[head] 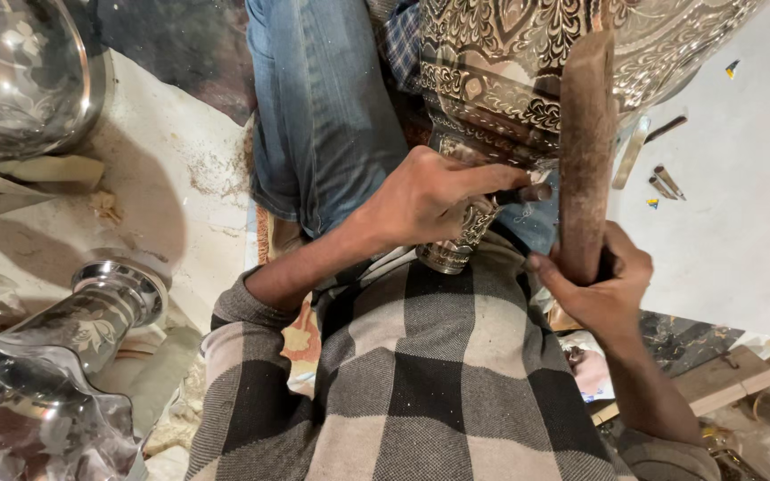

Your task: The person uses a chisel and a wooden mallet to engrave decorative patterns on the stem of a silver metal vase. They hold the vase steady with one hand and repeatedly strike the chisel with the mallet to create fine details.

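Gripping a dark chisel [517, 194] between fingers and thumb, the left hand [430, 198] pressed down on the engraved vessel [510, 71], its tip set against the patterned metal near the vessel's narrow neck. The right hand [601, 287] was wrapped tight round the lower end of a wooden mallet [585, 151], which stood nearly upright just beside the chisel's head; whether the two touched could not be told. The vessel lay across the person's lap, its broad ornamented body toward the top of the view and its small foot [453, 249] resting against a grey-and-black checked sleeve [421, 383]. A leg in blue jeans [323, 116] ran along the vessel's left side.

Loose punches [666, 183] lay on a white sheet [741, 223] to the right, well apart from both hands. A shiny metal stand [113, 298] lay tilted on the floor [171, 169] at left, near a wavy-edged silver bowl [20, 410], with another polished dish [20, 71] in the upper left corner. A wooden block [715, 379] sat at lower right.
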